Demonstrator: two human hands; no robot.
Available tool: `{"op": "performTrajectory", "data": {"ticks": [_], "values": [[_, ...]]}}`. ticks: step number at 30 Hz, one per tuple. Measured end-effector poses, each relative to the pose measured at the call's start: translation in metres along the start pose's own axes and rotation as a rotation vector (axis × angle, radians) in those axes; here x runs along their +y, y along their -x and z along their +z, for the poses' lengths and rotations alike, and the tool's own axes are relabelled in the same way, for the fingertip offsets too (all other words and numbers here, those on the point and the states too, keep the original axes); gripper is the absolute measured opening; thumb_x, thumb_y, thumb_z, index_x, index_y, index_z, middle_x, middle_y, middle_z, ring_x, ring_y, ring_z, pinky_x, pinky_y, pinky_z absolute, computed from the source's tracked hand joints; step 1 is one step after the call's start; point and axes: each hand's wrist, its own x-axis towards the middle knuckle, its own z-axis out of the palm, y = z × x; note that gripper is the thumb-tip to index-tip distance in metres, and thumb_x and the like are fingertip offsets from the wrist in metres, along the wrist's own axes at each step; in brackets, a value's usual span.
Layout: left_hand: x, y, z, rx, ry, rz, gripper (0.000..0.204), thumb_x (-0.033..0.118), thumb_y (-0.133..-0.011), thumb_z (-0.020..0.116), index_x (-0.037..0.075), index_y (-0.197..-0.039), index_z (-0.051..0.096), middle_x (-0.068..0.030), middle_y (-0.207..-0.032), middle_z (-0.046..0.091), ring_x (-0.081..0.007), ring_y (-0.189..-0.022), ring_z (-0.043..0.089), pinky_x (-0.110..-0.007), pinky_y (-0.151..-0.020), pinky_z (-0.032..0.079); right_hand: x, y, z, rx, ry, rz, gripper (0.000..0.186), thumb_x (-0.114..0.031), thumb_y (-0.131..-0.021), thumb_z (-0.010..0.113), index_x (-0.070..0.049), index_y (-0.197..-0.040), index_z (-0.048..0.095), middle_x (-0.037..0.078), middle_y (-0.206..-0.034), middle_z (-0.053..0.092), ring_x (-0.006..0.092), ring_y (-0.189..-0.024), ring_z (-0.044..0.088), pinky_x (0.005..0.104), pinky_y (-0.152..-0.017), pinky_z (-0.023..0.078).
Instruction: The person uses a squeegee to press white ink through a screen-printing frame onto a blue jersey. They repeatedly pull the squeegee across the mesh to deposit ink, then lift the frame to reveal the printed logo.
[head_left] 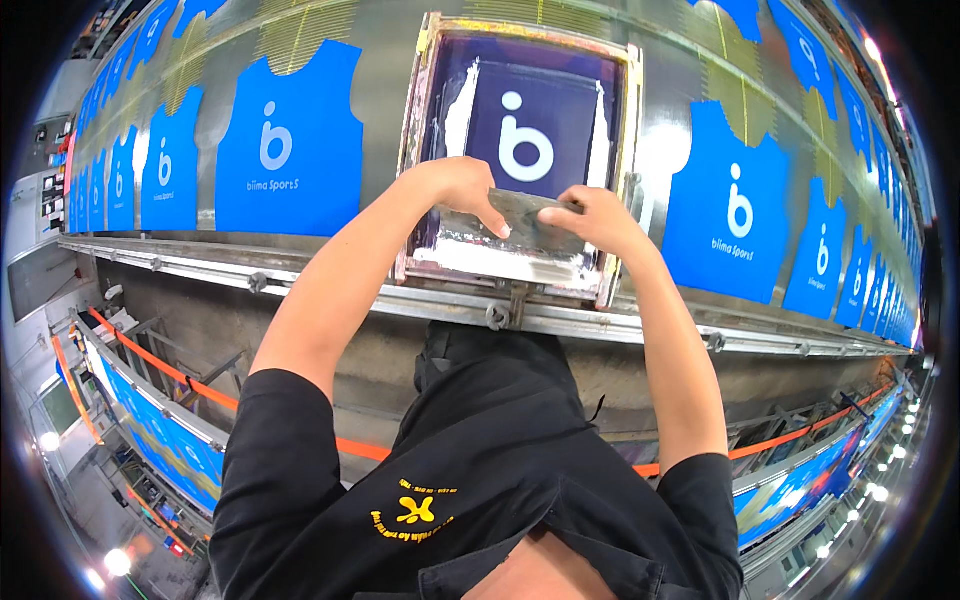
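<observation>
My left hand (470, 190) grips the left end of a flat grey metal squeegee (522, 220) inside a screen-printing frame (631, 110). My right hand (590, 215) holds the squeegee's right end, with thumb and fingers bent round it. The frame has a worn, ink-spattered rim and a dark purple mesh (486, 150) showing a white emblem in the middle. White ink (500, 264) lies in streaks along both sides of the mesh and across its near edge, below the squeegee.
Blue garment panels with white prints (290, 190), (740, 260) line the long bench either side of the frame. A metal rail (260, 282) runs along the bench's near edge. Further benches with blue panels (160, 410) and orange rails (360, 447) appear toward the lower edges.
</observation>
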Motion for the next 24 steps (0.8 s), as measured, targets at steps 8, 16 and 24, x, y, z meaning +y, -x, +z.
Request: {"op": "performTrajectory", "data": {"ticks": [8,16,24], "values": [[-0.010,-0.029,-0.127,0.511,-0.192,0.223,0.062,0.061,-0.077,0.083,0.011,-0.115,0.080,-0.0146,-0.093,0.079,-0.0360,-0.090,0.075,-0.047,-0.082,0.058,0.069,-0.007,-0.052,0.930,-0.210,0.317,0.038,-0.032,-0.104,0.072,0.004,-0.116,0.073,0.012,-0.101,0.076,0.0180,-0.095,0.069,0.0340,-0.086,0.054],[-0.020,-0.064,-0.167,0.663,-0.251,0.238,0.033,0.041,-0.084,0.083,0.015,-0.104,0.080,-0.0116,-0.091,0.077,-0.0350,-0.092,0.075,-0.048,-0.084,0.059,0.078,-0.025,-0.019,0.625,-0.706,0.310,0.037,-0.030,-0.103,0.074,-0.006,-0.130,0.067,-0.005,-0.069,0.053,0.0035,-0.050,0.040,0.0233,-0.044,0.029],[-0.034,-0.011,-0.022,0.838,-0.214,0.331,0.034,0.031,-0.078,0.086,0.013,-0.106,0.079,-0.0098,-0.099,0.075,-0.0345,-0.102,0.070,-0.049,-0.087,0.057,0.032,-0.008,-0.045,0.641,-0.773,0.356,0.037,-0.026,-0.102,0.073,0.000,-0.128,0.067,-0.004,-0.069,0.050,0.0053,-0.050,0.042,0.0254,-0.042,0.032]]}}
